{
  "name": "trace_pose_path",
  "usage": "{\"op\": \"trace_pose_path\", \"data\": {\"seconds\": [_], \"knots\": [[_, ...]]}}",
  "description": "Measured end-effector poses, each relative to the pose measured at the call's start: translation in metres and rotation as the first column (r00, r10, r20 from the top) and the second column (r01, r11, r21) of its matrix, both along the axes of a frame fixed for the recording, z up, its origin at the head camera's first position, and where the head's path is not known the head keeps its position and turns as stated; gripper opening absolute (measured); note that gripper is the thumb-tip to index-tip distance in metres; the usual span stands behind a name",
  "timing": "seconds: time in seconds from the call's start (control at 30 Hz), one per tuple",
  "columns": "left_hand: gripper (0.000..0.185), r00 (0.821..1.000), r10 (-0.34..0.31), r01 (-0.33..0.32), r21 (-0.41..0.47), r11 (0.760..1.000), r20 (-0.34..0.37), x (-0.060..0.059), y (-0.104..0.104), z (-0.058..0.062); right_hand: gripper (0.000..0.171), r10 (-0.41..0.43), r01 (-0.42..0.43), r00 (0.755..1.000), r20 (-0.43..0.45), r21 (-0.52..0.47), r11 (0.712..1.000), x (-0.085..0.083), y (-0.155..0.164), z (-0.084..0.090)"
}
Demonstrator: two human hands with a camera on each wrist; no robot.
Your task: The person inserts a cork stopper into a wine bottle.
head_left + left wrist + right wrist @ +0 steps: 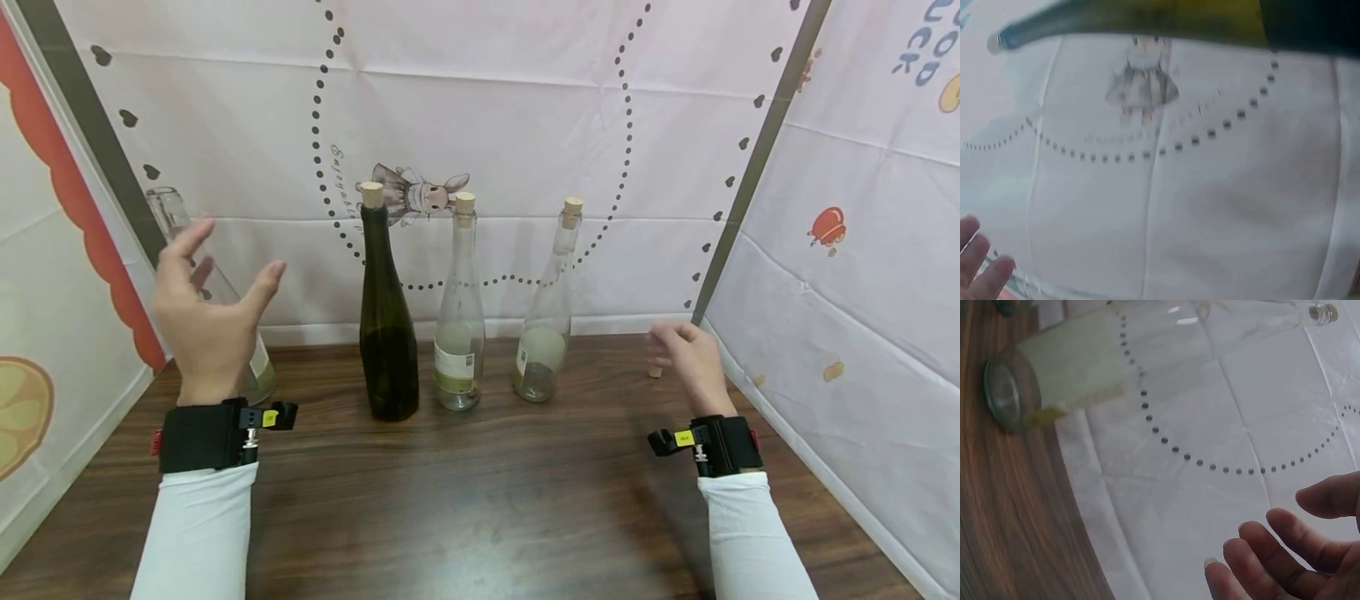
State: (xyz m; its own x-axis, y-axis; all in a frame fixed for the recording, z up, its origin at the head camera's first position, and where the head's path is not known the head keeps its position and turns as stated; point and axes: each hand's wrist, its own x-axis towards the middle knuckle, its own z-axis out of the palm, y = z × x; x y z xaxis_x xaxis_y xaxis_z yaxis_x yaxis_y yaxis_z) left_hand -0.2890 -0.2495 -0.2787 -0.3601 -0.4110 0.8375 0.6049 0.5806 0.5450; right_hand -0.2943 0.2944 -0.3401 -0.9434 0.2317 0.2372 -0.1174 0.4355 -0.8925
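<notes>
Left hand (208, 321) is hovering with fingers spread wide and holding nothing, just in front of the uncorked clear bottle (174, 218) standing at the table's (480, 500) left edge. Right hand (690, 358) is hanging loosely open and empty, beside a small loose cork (656, 372) lying right of three corked bottles. Risk: a careless sweep of the left hand is likely to tip the open bottle, which looks tall and narrow-based.

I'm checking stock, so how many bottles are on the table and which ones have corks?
4: an uncorked clear bottle behind the left hand, then corked dark bottle, clear middle bottle and right clear bottle.
</notes>
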Motion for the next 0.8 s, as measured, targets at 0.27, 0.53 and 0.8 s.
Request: {"op": "trace_pose_path", "data": {"seconds": [0.27,0.53,0.8], "knots": [[0.071,0.982,0.177,-0.178,0.018,0.984,0.065,-0.002,-0.026,-0.006,0.052,-0.021,0.015,0.998,0.051,0.101,0.995,0.0,0.009,-0.007],[0.101,0.939,0.132,-0.157,0.052,0.986,0.319,-0.014,-0.046,-0.017,0.05,-0.022,0.008,0.995,0.1,0.137,0.991,-0.001,0.018,-0.013],[0.109,0.837,0.066,-0.152,0.115,0.982,0.543,-0.024,-0.065,-0.043,0.043,-0.072,0.051,0.99,0.123,0.169,0.984,-0.005,0.021,-0.019]]}}
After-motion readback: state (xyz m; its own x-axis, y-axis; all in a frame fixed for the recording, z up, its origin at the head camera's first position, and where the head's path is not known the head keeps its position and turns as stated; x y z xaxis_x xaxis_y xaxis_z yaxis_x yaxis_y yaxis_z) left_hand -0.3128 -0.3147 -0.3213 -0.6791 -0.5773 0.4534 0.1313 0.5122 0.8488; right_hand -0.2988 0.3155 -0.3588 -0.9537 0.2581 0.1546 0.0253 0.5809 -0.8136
